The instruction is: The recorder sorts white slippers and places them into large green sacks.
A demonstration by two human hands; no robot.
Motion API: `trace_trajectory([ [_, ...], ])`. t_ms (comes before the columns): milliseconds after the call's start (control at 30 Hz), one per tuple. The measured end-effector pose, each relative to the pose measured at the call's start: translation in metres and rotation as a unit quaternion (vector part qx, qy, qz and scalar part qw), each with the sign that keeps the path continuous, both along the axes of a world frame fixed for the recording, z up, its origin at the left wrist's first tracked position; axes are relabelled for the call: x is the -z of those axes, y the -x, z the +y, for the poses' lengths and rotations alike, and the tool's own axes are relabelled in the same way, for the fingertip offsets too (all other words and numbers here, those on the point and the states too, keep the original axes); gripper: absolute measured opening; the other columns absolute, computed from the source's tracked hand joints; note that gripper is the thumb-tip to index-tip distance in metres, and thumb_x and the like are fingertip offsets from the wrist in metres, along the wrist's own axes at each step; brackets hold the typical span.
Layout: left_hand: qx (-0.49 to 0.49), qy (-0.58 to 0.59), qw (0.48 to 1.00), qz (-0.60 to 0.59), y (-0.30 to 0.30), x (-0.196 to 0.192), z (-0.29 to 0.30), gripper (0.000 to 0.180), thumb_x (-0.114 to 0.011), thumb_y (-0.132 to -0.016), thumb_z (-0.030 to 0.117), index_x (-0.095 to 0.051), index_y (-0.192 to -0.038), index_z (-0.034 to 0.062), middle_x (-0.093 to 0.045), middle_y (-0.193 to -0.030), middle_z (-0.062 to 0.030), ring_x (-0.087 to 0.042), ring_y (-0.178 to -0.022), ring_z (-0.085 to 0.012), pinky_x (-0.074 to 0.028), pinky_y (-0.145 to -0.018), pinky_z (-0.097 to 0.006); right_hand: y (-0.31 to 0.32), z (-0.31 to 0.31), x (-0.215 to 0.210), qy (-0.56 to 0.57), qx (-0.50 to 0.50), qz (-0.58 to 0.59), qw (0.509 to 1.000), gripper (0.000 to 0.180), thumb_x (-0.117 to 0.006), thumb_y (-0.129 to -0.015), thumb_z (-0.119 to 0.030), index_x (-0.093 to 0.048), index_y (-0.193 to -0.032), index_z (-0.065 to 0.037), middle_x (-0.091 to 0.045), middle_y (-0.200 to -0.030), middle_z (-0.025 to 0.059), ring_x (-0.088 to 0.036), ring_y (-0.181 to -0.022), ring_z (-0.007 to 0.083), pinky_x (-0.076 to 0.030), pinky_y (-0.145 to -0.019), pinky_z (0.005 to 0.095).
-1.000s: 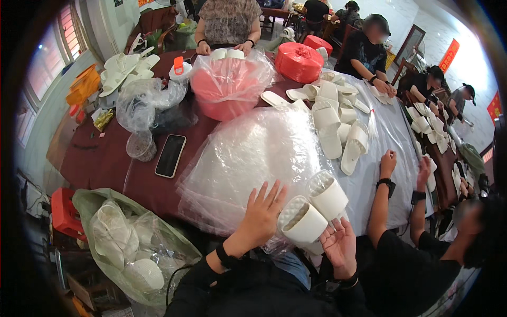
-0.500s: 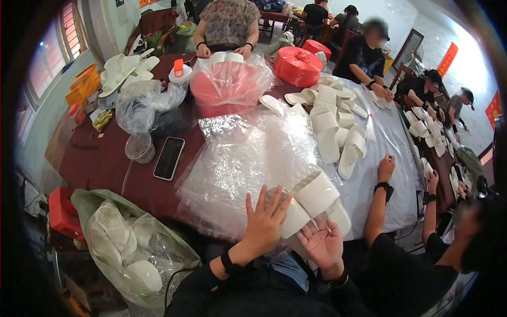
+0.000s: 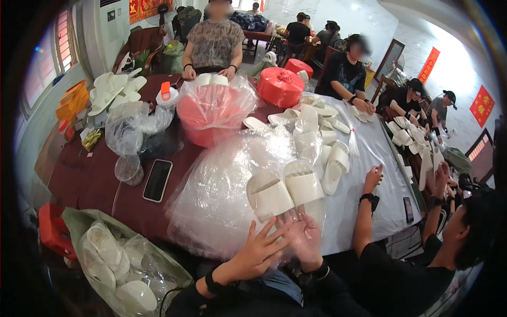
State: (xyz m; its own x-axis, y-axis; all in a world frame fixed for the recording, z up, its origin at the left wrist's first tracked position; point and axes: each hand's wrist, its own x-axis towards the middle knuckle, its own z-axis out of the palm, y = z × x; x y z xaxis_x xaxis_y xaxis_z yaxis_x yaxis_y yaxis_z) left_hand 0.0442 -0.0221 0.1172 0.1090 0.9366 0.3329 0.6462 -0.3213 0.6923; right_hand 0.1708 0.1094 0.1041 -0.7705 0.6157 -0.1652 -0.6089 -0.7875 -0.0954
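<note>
Two bare hands and two white slippers (image 3: 270, 202) meet over one clear bag stack (image 3: 206, 211). The slippers stand side by side above the near right part of the bag stack, toes pointing toward the person. The right hand (image 3: 305, 240) is palm up, fingers stretched out, their tips hidden beneath the slippers; whether they grip cannot be told. The left hand (image 3: 257, 248) has its fingers spread apart, clamped on nothing, at the near edge of the bag stack.

Half a second ago the slippers lay nearer the person and farther right; they have since moved inward over the bag stack. The left hand was then alongside the left slipper; now it is below it and overlaps the right hand in view.

Left of the bag stack, on the brown worktop (image 3: 79, 177), lie one phone (image 3: 157, 180) and one clear round container (image 3: 129, 170). Beyond the bag stack are one red round thing (image 3: 196, 120) under clear film, one white bottle (image 3: 165, 99) with an orange cap and two red rolls (image 3: 280, 87). Right of it, a slipper pile (image 3: 336, 166) overlaps too much to count. Left of the bag stack, below the worktop, one green sack (image 3: 171, 264) holds more slippers. One co-worker (image 3: 214, 45) is beyond the bag stack, another at its right. The slippers block part of the bag stack from view.
</note>
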Motion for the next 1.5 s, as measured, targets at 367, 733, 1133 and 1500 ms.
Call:
trace_trajectory([
  [367,-0.181,-0.085,0.661,-0.723,0.043,0.044,0.031,0.053,-0.054,-0.091,0.012,-0.032,-0.139,0.0101,-0.045,-0.130,-0.0133,-0.048,-0.114,-0.0211,-0.041,-0.094,-0.030,0.050,-0.005,0.001,0.006,-0.051,0.161,0.986,0.034,-0.039,-0.088,-0.016,-0.055,-0.116,-0.002,-0.043,-0.136,0.0142,-0.034,-0.129,0.0288,-0.017,-0.112,0.0478],
  [733,-0.179,0.118,0.591,-0.778,0.053,0.081,0.020,0.027,-0.055,-0.090,0.014,-0.050,-0.113,0.0010,-0.062,-0.097,-0.0064,-0.062,-0.082,-0.0167,-0.051,-0.073,-0.031,0.092,0.007,0.016,0.092,-0.063,0.026,0.993,0.027,-0.039,-0.091,-0.015,-0.056,-0.108,-0.003,-0.049,-0.126,0.0137,-0.039,-0.125,0.0297,-0.025,-0.109,0.0449],
  [1133,-0.131,0.148,0.579,-0.791,0.057,0.128,0.032,0.034,-0.052,-0.092,0.015,-0.047,-0.121,-0.0018,-0.060,-0.108,-0.0116,-0.062,-0.093,-0.0221,-0.052,-0.081,-0.036,0.069,0.024,0.057,-0.558,-0.052,-0.218,0.799,0.027,-0.046,-0.094,-0.014,-0.056,-0.120,-0.012,-0.048,-0.127,0.0100,-0.038,-0.127,0.0269,-0.030,-0.107,0.0369],
  [1500,-0.111,0.148,0.523,-0.832,0.058,0.122,0.025,0.033,-0.051,-0.092,0.015,-0.048,-0.120,-0.0022,-0.060,-0.110,-0.0126,-0.062,-0.095,-0.0238,-0.051,-0.083,-0.036,0.044,0.020,0.069,-0.846,-0.045,-0.400,0.348,0.044,-0.057,-0.086,-0.034,-0.053,-0.125,-0.015,-0.043,-0.135,0.0177,-0.039,-0.126,0.0343,-0.026,-0.107,0.0447],
])
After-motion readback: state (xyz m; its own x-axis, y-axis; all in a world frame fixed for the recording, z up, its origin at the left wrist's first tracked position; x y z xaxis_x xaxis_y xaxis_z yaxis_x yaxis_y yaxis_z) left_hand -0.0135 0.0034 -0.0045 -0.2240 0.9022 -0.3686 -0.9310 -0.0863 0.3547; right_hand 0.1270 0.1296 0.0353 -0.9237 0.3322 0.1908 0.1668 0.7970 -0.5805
